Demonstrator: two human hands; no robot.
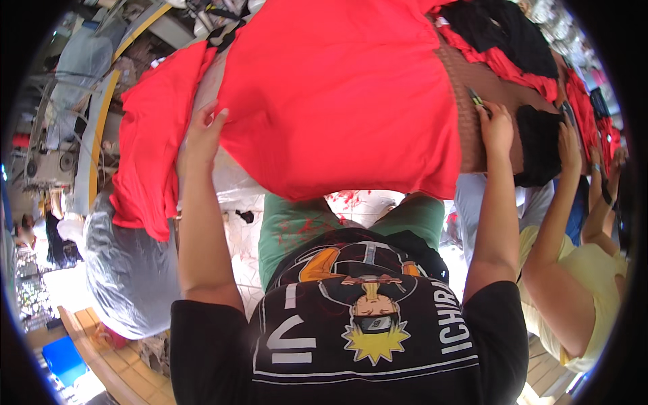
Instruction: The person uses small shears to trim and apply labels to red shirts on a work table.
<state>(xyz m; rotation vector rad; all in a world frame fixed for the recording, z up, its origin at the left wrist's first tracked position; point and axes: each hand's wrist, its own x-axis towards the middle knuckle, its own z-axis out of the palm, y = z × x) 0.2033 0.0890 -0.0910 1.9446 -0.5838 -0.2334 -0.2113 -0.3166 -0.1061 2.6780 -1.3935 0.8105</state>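
A large red garment or cloth panel [337, 101] lies spread over the table in front of me, its near edge hanging a little over my lap. My left hand [204, 131] is at the cloth's left edge, thumb and fingers slightly apart, with nothing visible between them. To the right of the cloth, my right hand [497, 128] rests over the brown tabletop, its fingers closed around a small cutting tool that looks like thread snips [476, 98]. The tool points away from me, and most of its handle is hidden by the fingers.
Another red cloth [152, 128] drapes over the table's left end, above a clear plastic-wrapped bundle [128, 263]. Black cloth [503, 34] lies on red fabric at the far right. Beside me on the right, a person in yellow [567, 290] handles a black piece [538, 145].
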